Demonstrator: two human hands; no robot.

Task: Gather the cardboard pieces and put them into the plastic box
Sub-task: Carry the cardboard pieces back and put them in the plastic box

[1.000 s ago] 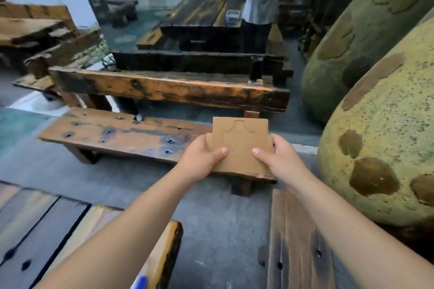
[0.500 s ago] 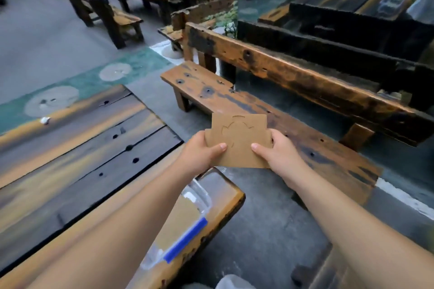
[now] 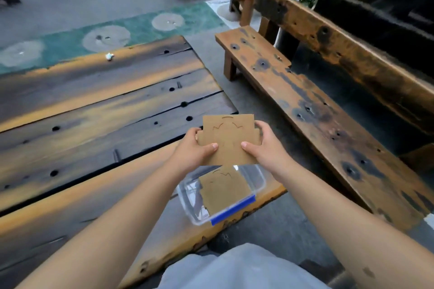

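I hold a flat brown cardboard piece (image 3: 229, 139) with cut-out lines between both hands, in the air just above the far end of the plastic box. My left hand (image 3: 195, 149) grips its left edge and my right hand (image 3: 266, 148) grips its right edge. Below it, the clear plastic box (image 3: 256, 177) with a blue clip stands on the near right corner of the wooden table (image 3: 94, 124). Another cardboard piece (image 3: 224, 191) lies inside the box.
A worn wooden bench (image 3: 305, 110) runs along the right side, separated from the table by a strip of grey floor. A small white scrap (image 3: 109, 56) lies at the table's far edge. More benches stand at the back.
The view has swung left and down from the bench to the table. My hands carried the cardboard piece over the plastic box, which has come fully into view.
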